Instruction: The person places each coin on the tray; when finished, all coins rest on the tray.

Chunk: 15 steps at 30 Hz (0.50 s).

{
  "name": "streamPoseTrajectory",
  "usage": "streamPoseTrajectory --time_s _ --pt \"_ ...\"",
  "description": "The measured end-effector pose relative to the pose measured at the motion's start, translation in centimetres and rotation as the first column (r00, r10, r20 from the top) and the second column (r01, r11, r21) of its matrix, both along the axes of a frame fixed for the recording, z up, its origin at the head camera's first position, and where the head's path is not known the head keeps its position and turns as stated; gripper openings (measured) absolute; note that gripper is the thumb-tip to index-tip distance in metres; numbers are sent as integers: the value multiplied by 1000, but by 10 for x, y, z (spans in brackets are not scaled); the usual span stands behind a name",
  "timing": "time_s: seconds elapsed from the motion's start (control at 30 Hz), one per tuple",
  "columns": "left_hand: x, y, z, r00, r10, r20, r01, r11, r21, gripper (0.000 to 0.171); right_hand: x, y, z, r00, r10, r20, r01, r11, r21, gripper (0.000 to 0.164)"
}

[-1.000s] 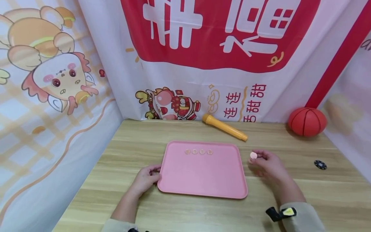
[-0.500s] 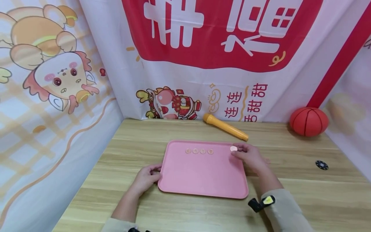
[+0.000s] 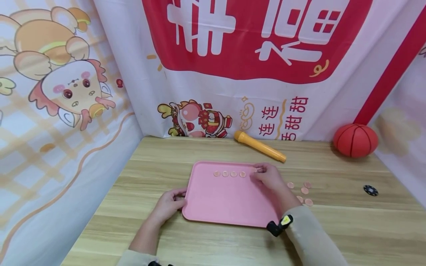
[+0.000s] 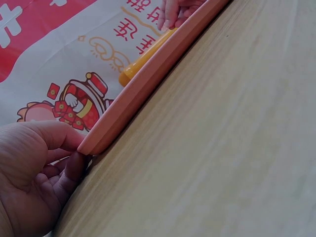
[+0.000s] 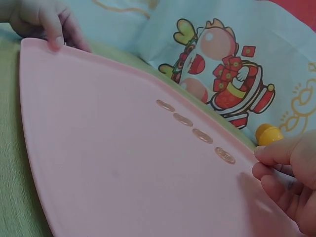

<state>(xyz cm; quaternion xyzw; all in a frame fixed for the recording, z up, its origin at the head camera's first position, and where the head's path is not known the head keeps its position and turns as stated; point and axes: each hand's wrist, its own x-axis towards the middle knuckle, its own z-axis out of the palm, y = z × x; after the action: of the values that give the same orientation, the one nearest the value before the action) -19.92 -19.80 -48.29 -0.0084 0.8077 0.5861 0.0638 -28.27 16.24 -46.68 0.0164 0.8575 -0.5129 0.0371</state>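
Note:
A pink rectangular tray (image 3: pixel 223 201) lies on the wooden table. My left hand (image 3: pixel 169 205) pinches its left edge, as the left wrist view also shows with the tray's rim (image 4: pixel 123 111) between thumb and fingers. Several small copper-coloured coins (image 3: pixel 233 174) lie flat in a row near the tray's far edge. Just right of that row, my right hand (image 3: pixel 269 179) hovers over the far right part of the tray. Its thumb and fingertips pinch another coin (image 3: pixel 254 170), mostly hidden by the fingers.
Several loose coins (image 3: pixel 304 190) lie on the table right of the tray, partly behind the right forearm. A yellow toy microphone (image 3: pixel 259 146) lies beyond the tray. Farther right are a black poker chip (image 3: pixel 371 190) and a red ball (image 3: pixel 355 140). Printed cloth (image 3: pixel 206 88) hangs behind.
My right hand has moved left with the coin, from beside the tray to over it near the end of the row. Loose coins have come into sight behind it. My left hand stays put.

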Motion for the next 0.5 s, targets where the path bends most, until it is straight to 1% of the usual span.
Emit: streamPoseTrajectory --time_s 0.17,0.23,0.37,0.5 --pt "0 1 1 1000 -4 -5 4 1000 -1 51 -5 -5 -8 999 -18 33 17 999 28 38" --pt "0 1 1 1000 -1 -4 1 1000 -2 51 -5 -7 -9 1000 -15 24 13 998 55 37" --pt "0 1 1 1000 -1 -6 1 1000 -3 52 -6 -7 -11 1000 9 -23 -6 990 142 34" --pt "0 1 1 1000 -2 -7 2 1000 -3 52 -7 -8 -12 1000 11 -28 -5 980 201 31"
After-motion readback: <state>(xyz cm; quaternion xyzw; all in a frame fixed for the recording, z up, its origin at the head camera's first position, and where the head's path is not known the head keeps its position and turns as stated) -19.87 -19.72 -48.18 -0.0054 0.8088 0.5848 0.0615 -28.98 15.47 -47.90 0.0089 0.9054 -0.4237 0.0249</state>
